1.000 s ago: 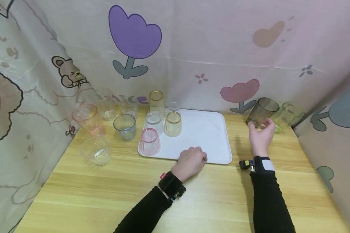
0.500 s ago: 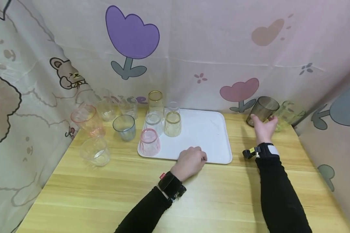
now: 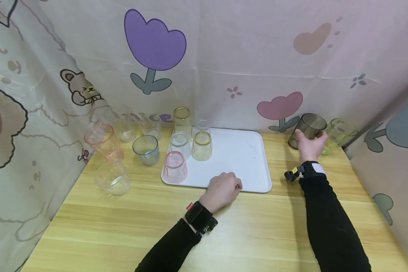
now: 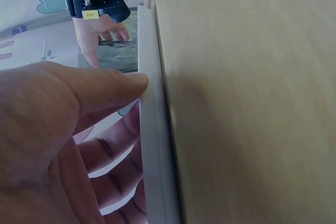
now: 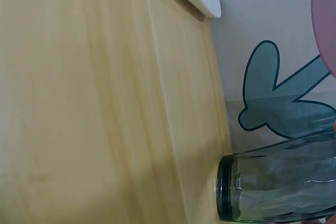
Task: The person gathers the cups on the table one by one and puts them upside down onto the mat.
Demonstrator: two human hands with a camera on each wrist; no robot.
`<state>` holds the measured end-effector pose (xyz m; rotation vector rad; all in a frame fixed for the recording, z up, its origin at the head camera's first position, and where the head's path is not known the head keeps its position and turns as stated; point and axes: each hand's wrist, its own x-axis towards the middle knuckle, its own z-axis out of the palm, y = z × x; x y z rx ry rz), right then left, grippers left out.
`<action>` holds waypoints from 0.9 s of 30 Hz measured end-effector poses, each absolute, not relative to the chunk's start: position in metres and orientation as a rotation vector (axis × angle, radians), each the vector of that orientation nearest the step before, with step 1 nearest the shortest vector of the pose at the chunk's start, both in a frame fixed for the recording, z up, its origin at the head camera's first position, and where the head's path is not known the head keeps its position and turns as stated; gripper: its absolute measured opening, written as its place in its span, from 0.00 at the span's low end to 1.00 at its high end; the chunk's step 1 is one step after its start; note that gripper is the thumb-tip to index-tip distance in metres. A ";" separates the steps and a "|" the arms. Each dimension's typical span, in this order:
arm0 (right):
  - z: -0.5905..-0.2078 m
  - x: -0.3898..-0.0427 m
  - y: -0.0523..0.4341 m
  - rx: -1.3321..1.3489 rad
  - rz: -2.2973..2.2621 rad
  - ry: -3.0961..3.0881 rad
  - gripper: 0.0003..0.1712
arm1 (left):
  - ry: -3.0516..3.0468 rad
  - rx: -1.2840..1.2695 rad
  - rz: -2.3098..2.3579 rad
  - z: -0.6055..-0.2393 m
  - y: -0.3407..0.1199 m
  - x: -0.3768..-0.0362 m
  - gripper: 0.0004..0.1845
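My right hand (image 3: 310,147) grips a smoky grey glass (image 3: 312,122), thumb on its left side and fingers on its right. The glass's thick dark base (image 5: 226,188) sits at the table's back edge in the right wrist view. My left hand (image 3: 221,189) holds the front edge of a white tray (image 3: 238,151). In the left wrist view its thumb meets the tray rim (image 4: 153,129), with the other fingers bent behind that rim. On the tray's left half stand upturned glasses: a pink glass (image 3: 175,170), a pale yellow glass (image 3: 202,147) and several others.
A yellow-green glass (image 3: 340,134) stands just right of the grey one. Left of the tray are a blue-grey glass (image 3: 146,151), a red-rimmed glass (image 3: 105,141), a clear glass (image 3: 113,177) and more clear ones. A printed curtain (image 3: 224,49) hangs behind the table.
My right hand has moved slightly right and away from me, closing its thumb and fingers around the grey glass. The left hand has stayed at the tray's edge.
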<state>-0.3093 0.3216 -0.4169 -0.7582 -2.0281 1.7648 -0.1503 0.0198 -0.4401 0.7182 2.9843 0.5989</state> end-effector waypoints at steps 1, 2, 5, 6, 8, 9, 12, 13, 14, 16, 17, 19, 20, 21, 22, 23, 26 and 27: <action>-0.417 -0.309 0.322 -0.757 1.754 -2.030 0.54 | 2.985 0.720 0.600 -0.440 0.020 -0.150 0.07; -0.417 -0.309 0.322 -0.757 1.748 -2.031 0.54 | 2.985 0.719 0.601 -0.440 0.020 -0.150 0.07; -0.419 -0.307 0.322 -0.749 1.727 -2.038 0.54 | 2.985 0.716 0.592 -0.440 0.020 -0.149 0.07; -0.419 -0.306 0.322 -0.745 1.726 -2.037 0.53 | 2.983 0.716 0.591 -0.440 0.020 -0.149 0.07; -0.419 -0.303 0.322 -0.738 1.737 -2.025 0.53 | 2.980 0.713 0.586 -0.439 0.019 -0.149 0.07; -0.418 -0.301 0.321 -0.730 1.744 -2.018 0.53 | 2.979 0.713 0.587 -0.439 0.019 -0.149 0.07; -0.415 -0.295 0.318 -0.708 1.775 -1.976 0.52 | 2.977 0.715 0.591 -0.439 0.019 -0.150 0.08; -0.413 -0.293 0.317 -0.699 1.787 -1.959 0.52 | 2.978 0.713 0.590 -0.439 0.019 -0.150 0.08; -0.411 -0.290 0.315 -0.686 1.808 -1.936 0.51 | 2.977 0.713 0.593 -0.439 0.019 -0.150 0.08; -0.408 -0.285 0.310 -0.649 1.856 -1.878 0.47 | 2.975 0.711 0.594 -0.439 0.019 -0.151 0.08; -0.407 -0.283 0.307 -0.631 1.875 -1.856 0.45 | 2.973 0.709 0.595 -0.439 0.019 -0.151 0.08; -0.405 -0.278 0.301 -0.566 1.933 -1.775 0.40 | 2.970 0.708 0.593 -0.439 0.019 -0.152 0.08; -0.404 -0.275 0.297 -0.530 1.963 -1.739 0.37 | 2.968 0.709 0.595 -0.439 0.019 -0.152 0.08; -0.404 -0.272 0.294 -0.495 1.988 -1.707 0.35 | 2.966 0.709 0.596 -0.439 0.018 -0.152 0.08; -0.404 -0.270 0.290 -0.456 2.016 -1.678 0.33 | 2.965 0.711 0.599 -0.439 0.018 -0.152 0.08; -0.403 -0.267 0.285 -0.415 2.046 -1.650 0.32 | 2.964 0.714 0.601 -0.439 0.018 -0.152 0.08; -0.401 -0.258 0.273 -0.300 2.147 -1.582 0.29 | 2.962 0.726 0.608 -0.438 0.018 -0.151 0.09; -0.401 -0.256 0.268 -0.267 2.178 -1.571 0.28 | 2.964 0.729 0.612 -0.438 0.018 -0.150 0.09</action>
